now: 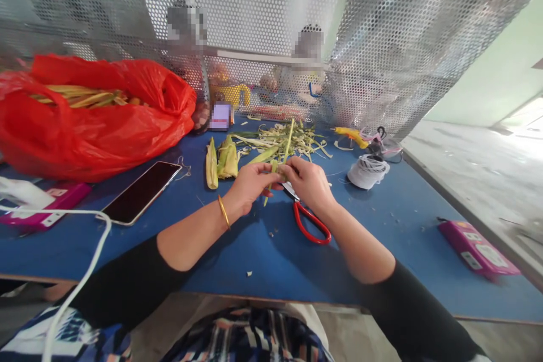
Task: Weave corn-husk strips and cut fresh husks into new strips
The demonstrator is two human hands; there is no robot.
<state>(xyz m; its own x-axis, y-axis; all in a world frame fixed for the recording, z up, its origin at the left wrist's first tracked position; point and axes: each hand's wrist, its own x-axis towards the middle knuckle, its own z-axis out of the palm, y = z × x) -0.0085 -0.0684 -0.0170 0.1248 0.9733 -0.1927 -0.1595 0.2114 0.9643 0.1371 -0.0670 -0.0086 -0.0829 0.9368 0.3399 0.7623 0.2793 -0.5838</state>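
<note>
Both hands meet over the middle of a blue table, pinching a narrow green husk strip (290,141) whose upper end points away from me. My left hand (253,184), with a gold bangle at its wrist, has thumb and fingers closed on the strip. My right hand (309,181) grips it just alongside; some fingertips hide each other. Under my right hand lie red-handled scissors (311,226), their blades partly covered. Two pieces of green corn husk (228,158) rest left of my hands. Behind them spreads a pile of shredded husk strips (303,138).
A red plastic bag (139,133) of dry husks fills the far left. A phone (142,192), purple power strip (59,203) and white cable (95,263) lie nearer. Rightward are white cord (367,172), a yellow tool (351,136) and another power strip (477,251). A perforated screen (267,5) stands behind.
</note>
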